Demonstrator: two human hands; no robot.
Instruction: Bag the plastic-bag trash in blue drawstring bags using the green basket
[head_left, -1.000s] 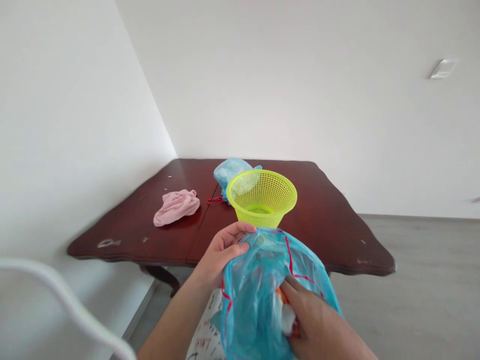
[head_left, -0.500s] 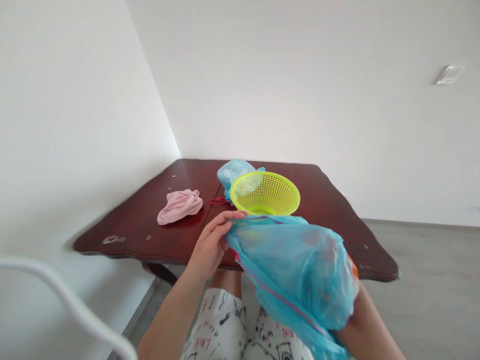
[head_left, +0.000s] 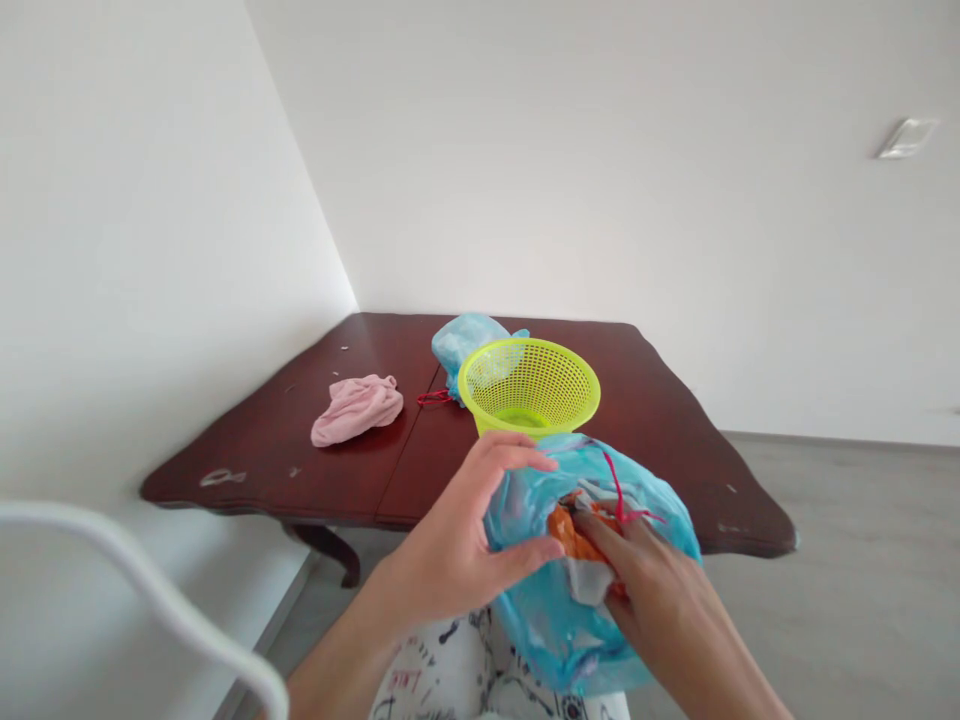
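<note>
A blue translucent plastic bag (head_left: 532, 635) with a red drawstring (head_left: 619, 485) is bunched in front of me, over my lap and at the table's near edge. My left hand (head_left: 476, 525) curves round its left side, thumb and fingers on either side of the gathered plastic. Fingers of my right hand (head_left: 645, 565) reach into the bag's opening and close on crumpled orange-and-white material (head_left: 574, 535), whose kind I cannot make out. The fingertips are partly hidden there. Just beyond the bag stands a yellow-green plastic basket (head_left: 559, 385) with perforated sides.
A pink cloth (head_left: 358, 408) lies crumpled on the left of the dark red wooden table (head_left: 420, 480). Behind the basket rests another blue bag (head_left: 461, 340) with a red drawstring. A white cable (head_left: 150, 595) crosses the lower left. Walls border the table's left and far sides.
The bag has been turned and bunched, so its opening and the orange-and-white material now show. My right hand, earlier behind the bag, now reaches into the opening. My left hand has moved right.
</note>
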